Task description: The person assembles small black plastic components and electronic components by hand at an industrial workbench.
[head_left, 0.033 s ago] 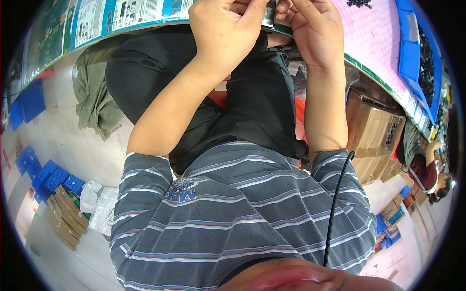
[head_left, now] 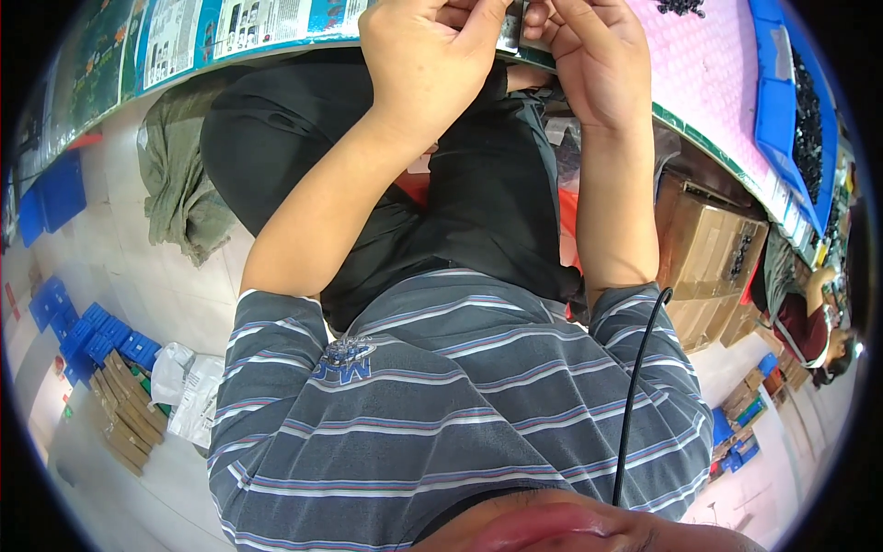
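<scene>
My left hand is raised at the table's front edge, thumb and fingers pinched together. Facing it is my right hand, its thumb and fingers curled inward in a pinch too. The upper rim of the picture cuts off the fingertips, so whatever they grip cannot be made out. Between the two hands a small silvery metal piece shows at the table edge. A pile of small black parts lies beyond my right hand, on a pink sheet.
A blue bin of black parts stands on the table at right. Printed sheets cover its left side. Beneath are a cardboard box and draped grey-green cloth. Blue bins sit on the floor; another person is far right.
</scene>
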### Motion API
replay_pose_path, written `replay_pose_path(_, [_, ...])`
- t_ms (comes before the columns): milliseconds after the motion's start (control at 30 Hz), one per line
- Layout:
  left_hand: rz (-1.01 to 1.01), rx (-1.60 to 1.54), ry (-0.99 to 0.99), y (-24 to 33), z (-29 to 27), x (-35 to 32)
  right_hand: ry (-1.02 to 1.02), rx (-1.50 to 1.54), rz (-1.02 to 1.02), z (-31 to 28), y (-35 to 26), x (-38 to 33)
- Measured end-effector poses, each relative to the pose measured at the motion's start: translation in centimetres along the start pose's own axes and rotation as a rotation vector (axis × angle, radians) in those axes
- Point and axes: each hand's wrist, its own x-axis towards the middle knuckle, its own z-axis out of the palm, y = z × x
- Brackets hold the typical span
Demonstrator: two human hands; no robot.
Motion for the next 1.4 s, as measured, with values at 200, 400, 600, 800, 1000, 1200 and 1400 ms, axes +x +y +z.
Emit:
replay_pose_path(200, [0.019,0.035,0.006,0.2,-0.2,0.0,0.422,-0.443,0.264,3.3,-1.9,-0.1])
replay_pose_path(400, [0.016,0.03,0.02,0.0,-0.2,0.0,0.437,-0.438,0.271,3.5,-1.8,0.1])
replay_pose_path(600, [0.03,0.06,0.014,0.4,-0.1,0.0,-0.01,-0.018,-0.01,-0.9,0.7,0.3])
replay_pose_path(800, [0.002,0.011,0.009,0.2,-0.2,0.0,-0.021,0.039,-0.004,-0.1,0.3,0.1])
replay_pose_path(1000, [-0.006,-0.003,-0.008,0.3,-0.3,0.0,0.414,-0.421,0.252,1.9,-1.1,-0.1])
replay_pose_path(1200, [0.006,0.016,-0.004,0.2,-0.4,0.0,-0.019,0.147,0.019,-0.1,0.6,0.2])
replay_pose_path(1400, [-0.008,-0.014,-0.01,0.2,-0.2,0.1,0.014,0.043,0.012,0.0,0.1,0.0])
